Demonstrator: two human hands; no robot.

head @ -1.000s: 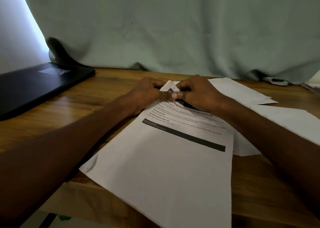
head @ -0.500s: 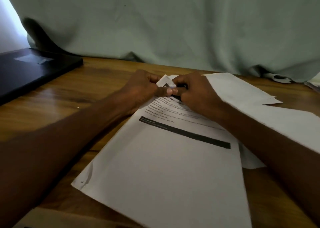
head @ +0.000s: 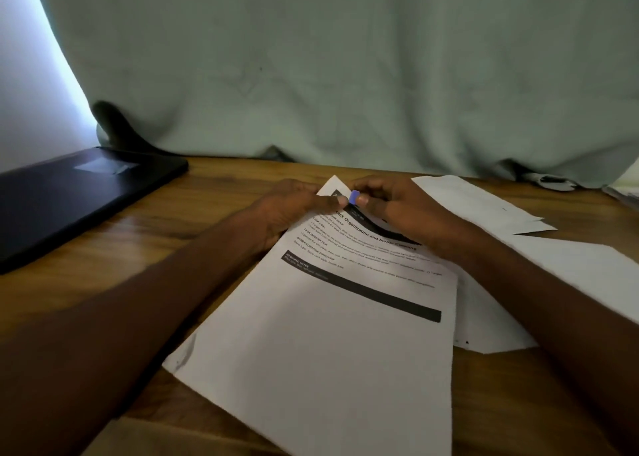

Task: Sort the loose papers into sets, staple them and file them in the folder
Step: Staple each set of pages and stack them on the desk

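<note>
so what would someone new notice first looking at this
Most likely the printed sheet lying slanted across the middle of the wooden table, with its thick black bar. At its far corner the left hand and right hand meet, and a small blue thing sits pinched between their fingers. After that, the black folder at the left and more loose papers at the right.

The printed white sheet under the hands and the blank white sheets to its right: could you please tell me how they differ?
The printed white sheet bears text and black bars; the blank white sheets show almost no print. The printed sheet is gripped at its raised top corner by the left hand and right hand; the blank sheets lie untouched. The printed sheet overlaps one of them. Both rest on the wooden table.
</note>
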